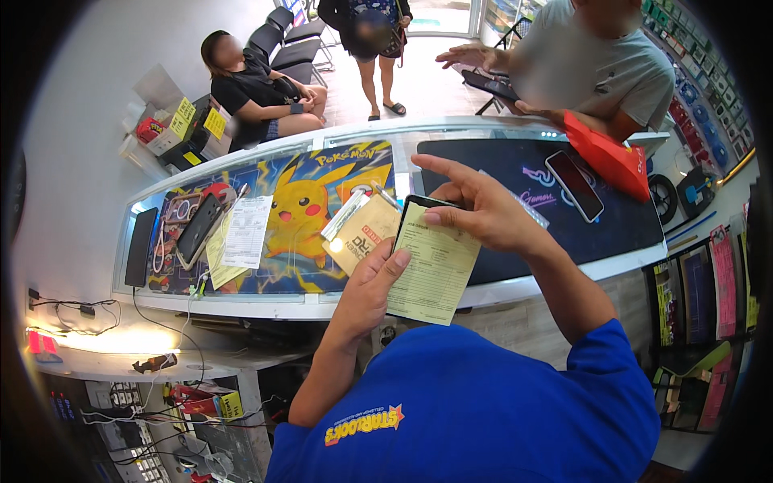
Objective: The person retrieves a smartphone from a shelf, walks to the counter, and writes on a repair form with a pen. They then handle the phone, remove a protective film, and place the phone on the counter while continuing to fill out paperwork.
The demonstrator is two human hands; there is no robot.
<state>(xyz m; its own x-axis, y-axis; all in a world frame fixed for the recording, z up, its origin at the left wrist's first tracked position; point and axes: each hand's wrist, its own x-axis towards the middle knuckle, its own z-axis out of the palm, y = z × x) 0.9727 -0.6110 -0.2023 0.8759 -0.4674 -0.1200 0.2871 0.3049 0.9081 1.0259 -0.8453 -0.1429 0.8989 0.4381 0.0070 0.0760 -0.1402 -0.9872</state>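
Note:
A yellow printed form (432, 282) hangs in front of me above the counter's near edge. Behind its top, the dark edge of a phone (423, 200) shows; most of that phone is hidden. My left hand (364, 294) is closed round the left side of both, thumb on the front. At the upper right, my right hand (493, 211) presses its thumb on the form's top, index finger stretched out to the left. Its other fingers are partly hidden. Just beyond my left hand lie a brown flat package (372, 233) and a pen (383, 194) on the mat.
The glass counter (322, 299) bears a colourful cartoon mat (282, 274) and a dark mat (483, 262). Phones, white and yellow papers (246, 233) and cables lie left; a white-edged phone (575, 187) and red bag (616, 161) lie right. Several people are across the counter.

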